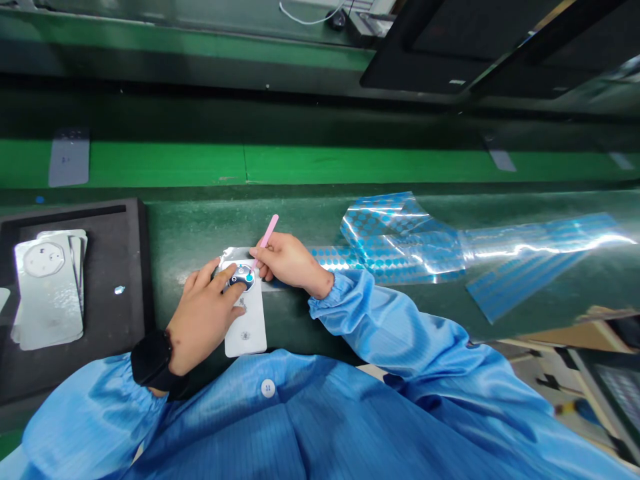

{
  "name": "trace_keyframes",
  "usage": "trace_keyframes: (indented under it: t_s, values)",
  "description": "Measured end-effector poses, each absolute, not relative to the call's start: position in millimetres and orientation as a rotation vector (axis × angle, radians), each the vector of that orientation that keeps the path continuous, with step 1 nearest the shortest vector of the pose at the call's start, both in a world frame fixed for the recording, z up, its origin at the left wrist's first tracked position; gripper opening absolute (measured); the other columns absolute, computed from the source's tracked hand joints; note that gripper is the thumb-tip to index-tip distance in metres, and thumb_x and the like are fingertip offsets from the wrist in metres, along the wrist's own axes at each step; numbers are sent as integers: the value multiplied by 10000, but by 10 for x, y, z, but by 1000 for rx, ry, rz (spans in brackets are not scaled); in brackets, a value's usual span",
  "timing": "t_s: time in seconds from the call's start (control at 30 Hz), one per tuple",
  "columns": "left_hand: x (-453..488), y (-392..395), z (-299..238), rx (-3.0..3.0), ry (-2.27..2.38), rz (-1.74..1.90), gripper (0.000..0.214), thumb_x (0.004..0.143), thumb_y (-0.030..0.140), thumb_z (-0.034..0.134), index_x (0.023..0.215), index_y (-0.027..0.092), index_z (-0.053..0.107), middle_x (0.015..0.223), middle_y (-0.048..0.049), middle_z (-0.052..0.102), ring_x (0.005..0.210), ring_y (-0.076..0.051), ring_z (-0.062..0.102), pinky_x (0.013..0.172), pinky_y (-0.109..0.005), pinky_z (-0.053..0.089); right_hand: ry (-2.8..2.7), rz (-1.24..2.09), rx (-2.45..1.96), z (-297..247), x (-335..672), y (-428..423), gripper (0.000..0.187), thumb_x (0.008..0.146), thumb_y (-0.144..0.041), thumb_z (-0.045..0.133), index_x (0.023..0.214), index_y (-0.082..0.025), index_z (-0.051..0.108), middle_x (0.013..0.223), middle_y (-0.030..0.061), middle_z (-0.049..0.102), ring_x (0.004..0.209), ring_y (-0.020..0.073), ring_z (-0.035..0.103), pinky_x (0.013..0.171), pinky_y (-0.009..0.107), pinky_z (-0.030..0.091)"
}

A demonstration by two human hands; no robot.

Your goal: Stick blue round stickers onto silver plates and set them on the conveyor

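A white phone back cover (246, 323) lies on the dark green bench in front of me, its dark camera ring at the far end. My left hand (203, 320) rests on the cover, fingers stretched flat, one fingertip pressing beside the ring. My right hand (286, 260) is closed in a pen-like grip on a thin pink stick (266, 239), whose tip touches the ring where a small teal dot sits. A black watch is on my left wrist. Both arms wear blue smock sleeves.
A black foam tray (107, 267) at the left holds a stack of white back covers (47, 290). Shiny film strips with blue dots (400, 240) spread across the bench to the right. A green conveyor belt (350, 163) runs behind, with a grey cover (69, 157) on it.
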State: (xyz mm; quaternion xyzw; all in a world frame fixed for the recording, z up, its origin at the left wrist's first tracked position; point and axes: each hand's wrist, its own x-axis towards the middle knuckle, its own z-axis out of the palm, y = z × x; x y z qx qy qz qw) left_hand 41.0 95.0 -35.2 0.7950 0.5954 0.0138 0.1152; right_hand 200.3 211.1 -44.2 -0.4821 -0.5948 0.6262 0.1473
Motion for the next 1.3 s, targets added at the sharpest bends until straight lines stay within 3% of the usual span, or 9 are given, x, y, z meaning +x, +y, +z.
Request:
trace_keyframes:
  t_s: [0.9, 1.3]
  values:
    - [422, 1020, -242, 2280, 1748, -74, 433, 835, 284, 630, 1266, 282, 593, 1349, -94, 556, 1300, -373, 362, 969, -545, 393, -1905, 1615, -1328, -512, 2012, 2096, 133, 877, -196, 603, 759, -156, 557, 519, -28, 611, 451, 109, 613, 452, 186, 478]
    - [517, 1097, -81, 2333, 1787, -265, 383, 830, 299, 650, 1209, 312, 597, 1327, -123, 514, 1218, -376, 450, 837, -534, 456, -1289, 1942, -1266, -525, 2052, 2154, 143, 875, -167, 578, 742, -154, 526, 539, -3, 604, 412, 104, 570, 402, 186, 475]
